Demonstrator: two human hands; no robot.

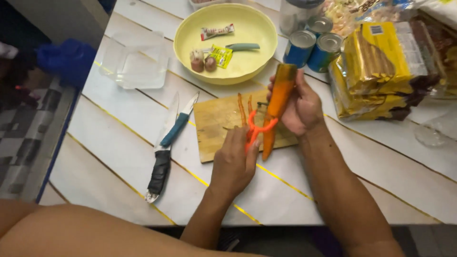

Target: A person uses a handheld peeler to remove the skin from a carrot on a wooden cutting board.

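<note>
My right hand [299,108] grips an orange carrot [278,97] and holds it tilted, tip down, over a wooden cutting board [214,121]. An orange Y-shaped peeler [257,129] is in my left hand [233,162], its blade resting against the lower part of the carrot. Thin strips of carrot peel [242,108] lie on the board just left of the carrot.
Left of the board lie a teal-handled knife [177,127] and a knife with a black-wrapped handle [160,173]. Behind it stands a yellow bowl [188,33] with small packets and a teal-handled tool. Also present: a clear plastic container [135,59], blue cans [300,47], yellow packages [376,62].
</note>
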